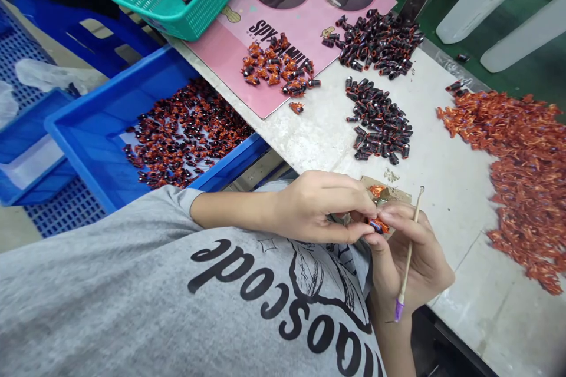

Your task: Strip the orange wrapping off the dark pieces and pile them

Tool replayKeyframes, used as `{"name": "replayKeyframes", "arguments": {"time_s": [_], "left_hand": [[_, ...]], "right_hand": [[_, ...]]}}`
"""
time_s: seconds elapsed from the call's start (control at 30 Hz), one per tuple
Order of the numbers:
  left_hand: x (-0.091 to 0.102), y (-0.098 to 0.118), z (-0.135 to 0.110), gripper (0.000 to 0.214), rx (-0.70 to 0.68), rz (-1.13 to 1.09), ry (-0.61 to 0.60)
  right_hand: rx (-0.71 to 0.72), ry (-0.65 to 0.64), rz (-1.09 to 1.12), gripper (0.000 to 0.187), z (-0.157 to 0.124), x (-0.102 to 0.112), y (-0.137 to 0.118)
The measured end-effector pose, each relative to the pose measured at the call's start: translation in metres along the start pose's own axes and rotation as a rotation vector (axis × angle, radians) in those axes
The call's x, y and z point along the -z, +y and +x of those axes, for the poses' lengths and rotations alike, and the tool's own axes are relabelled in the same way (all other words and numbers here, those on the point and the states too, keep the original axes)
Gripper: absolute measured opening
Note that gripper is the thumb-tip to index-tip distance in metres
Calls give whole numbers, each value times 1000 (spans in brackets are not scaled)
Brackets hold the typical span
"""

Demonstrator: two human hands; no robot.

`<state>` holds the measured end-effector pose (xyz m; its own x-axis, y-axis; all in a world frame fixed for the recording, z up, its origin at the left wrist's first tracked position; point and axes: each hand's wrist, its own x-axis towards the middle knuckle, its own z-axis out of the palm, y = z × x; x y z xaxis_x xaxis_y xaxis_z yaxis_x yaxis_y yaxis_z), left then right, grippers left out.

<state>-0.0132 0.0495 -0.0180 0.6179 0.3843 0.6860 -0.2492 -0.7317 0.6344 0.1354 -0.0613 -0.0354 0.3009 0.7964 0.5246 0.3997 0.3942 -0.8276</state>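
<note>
My left hand (325, 206) is closed, thumb and fingers pinching a small orange-and-black figure part (377, 225). My right hand (409, 247) meets it there, thumb and forefinger on the same part. A thin pale stick (410, 253) with a purple-wrapped lower end is also held in the right hand, lying across its fingers. Just beyond the fingertips is a piece of brown cardboard (400, 194) on the table, with a glossy brownish patch and an orange piece (377, 190) on it. The fingers partly hide the held part.
On the table (446, 200) lie black tube-like parts (380, 121), another dark heap (380, 41) and a large pile of orange parts (530, 171). Joined orange-black pieces (278, 65) rest on a pink sheet (239, 59) near a green basket (177, 6). A blue tray (88, 141) holds many more.
</note>
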Motion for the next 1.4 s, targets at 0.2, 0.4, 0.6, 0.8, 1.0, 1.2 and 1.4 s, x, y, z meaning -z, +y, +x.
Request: {"name": "replayKeyframes", "arguments": {"time_s": [0.2, 0.4, 0.6, 0.8, 1.0, 1.2, 1.4], "left_hand": [[2, 0, 0, 7, -22, 0, -1], [0, -2, 1, 11, 9, -85, -18], [-3, -5, 2, 23, 21, -121, -22], [-4, -5, 2, 20, 19, -117, -8], [-4, -5, 2, 16, 7, -104, -9], [-3, -6, 1, 13, -24, -88, 9], [-3, -4, 2, 12, -36, -91, 19]], "right_hand": [[-2, 6, 19, 33, 0, 0, 1], [-46, 23, 90, 33, -2, 2, 0], [-176, 91, 236, 21, -7, 0, 1], [-136, 101, 222, 24, -6, 0, 1], [-104, 85, 209, 28, -5, 0, 1], [-94, 77, 208, 30, -3, -1, 0], [-141, 88, 245, 21, -5, -3, 2]]}}
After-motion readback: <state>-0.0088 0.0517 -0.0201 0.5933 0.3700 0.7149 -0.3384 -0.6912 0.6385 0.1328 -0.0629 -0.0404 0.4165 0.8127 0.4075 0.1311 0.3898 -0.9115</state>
